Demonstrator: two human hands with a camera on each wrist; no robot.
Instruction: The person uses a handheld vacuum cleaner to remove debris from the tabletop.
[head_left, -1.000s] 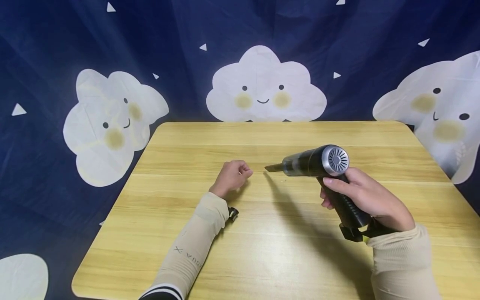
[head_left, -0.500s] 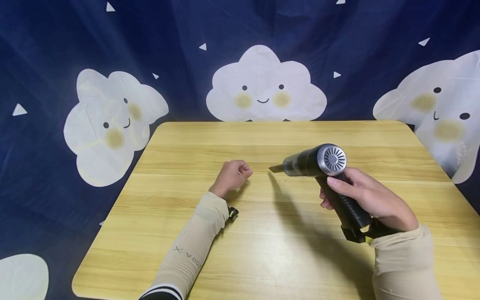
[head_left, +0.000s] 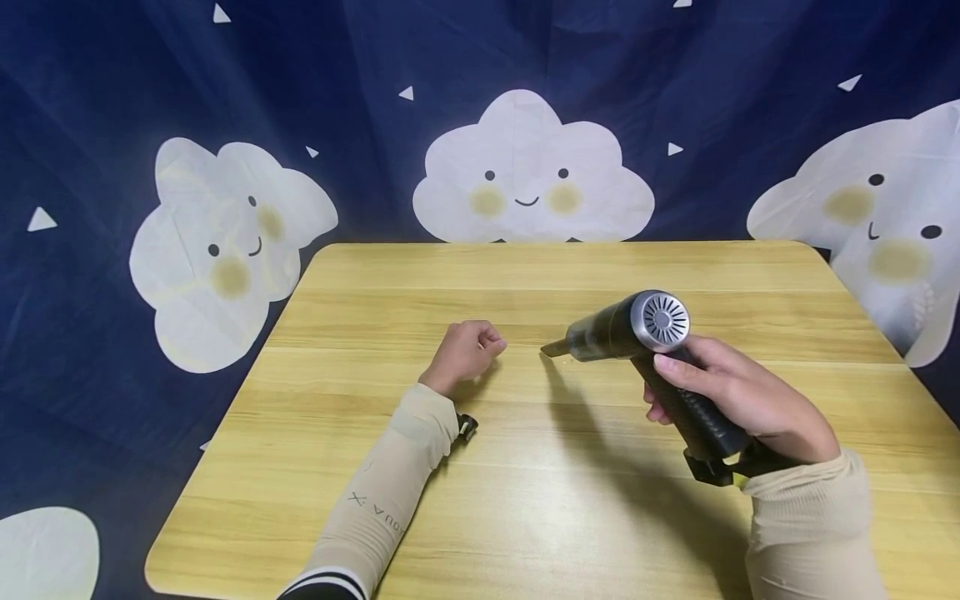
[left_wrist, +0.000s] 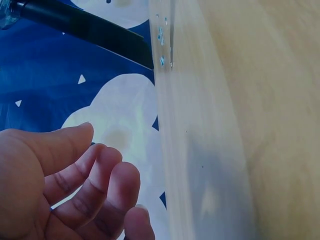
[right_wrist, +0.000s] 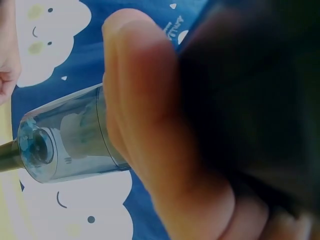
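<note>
My right hand (head_left: 738, 392) grips the handle of a black handheld vacuum cleaner (head_left: 611, 329), thumb near the top of the handle. Its silver vented end faces me, and the flat dark nozzle (head_left: 556, 347) slants down and left, its tip close over the table. Through the clear dust cup (right_wrist: 70, 135) bluish bits show in the right wrist view. Small shiny bits (left_wrist: 161, 36) lie on the table by the nozzle in the left wrist view. My left hand (head_left: 461, 354) hovers over the table left of the nozzle, fingers loosely curled, holding nothing.
A light wood-grain table (head_left: 360, 292) with rounded corners lies under both hands. Behind it hangs a dark blue curtain (head_left: 360, 67) with smiling white clouds. A small black wrist device (head_left: 467, 428) sits on the left sleeve.
The vacuum's nozzle has shifted slightly right, and its tip has dipped lower toward the table and nearer to me. My left hand has stayed in place.
</note>
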